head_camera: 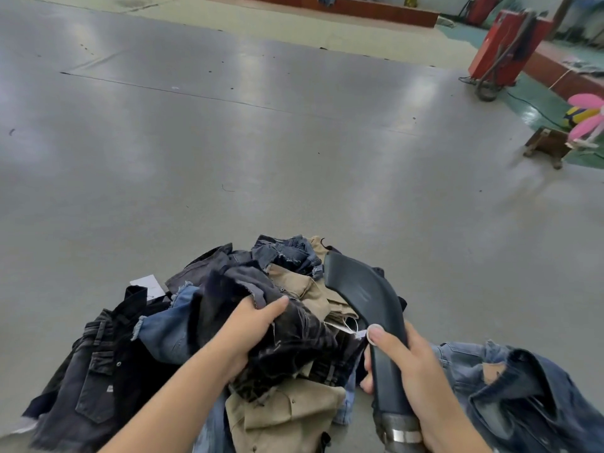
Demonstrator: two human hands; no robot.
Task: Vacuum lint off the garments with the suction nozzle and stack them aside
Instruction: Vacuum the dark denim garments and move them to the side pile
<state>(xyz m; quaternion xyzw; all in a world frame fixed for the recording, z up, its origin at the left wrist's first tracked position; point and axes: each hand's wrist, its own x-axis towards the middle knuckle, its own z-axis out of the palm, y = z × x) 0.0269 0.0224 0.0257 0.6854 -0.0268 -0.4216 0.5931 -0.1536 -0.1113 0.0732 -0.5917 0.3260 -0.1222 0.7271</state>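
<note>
While a heap of garments (pixel 228 322) is lying on the wide grey work surface (pixel 261 142), a person's left hand (pixel 251 328) is clenching a fistful of dark, frayed denim (pixel 294 348) at the top of the pile, thumb pressing down over the cloth. At its side, the right hand (pixel 415 371) is wrapping around the handle of the black suction nozzle (pixel 359 289), thumb lying along its upper face, the flat mouth of the nozzle hanging over tan trousers (pixel 310 289) near the far edge of the heap. Black jeans (pixel 94 380) are spilling out to the left, and a lighter blue denim piece (pixel 510 387) is sitting apart on the right. Beyond the surface, a red machine (pixel 503 50) is standing on the green floor (pixel 529 106)
</note>
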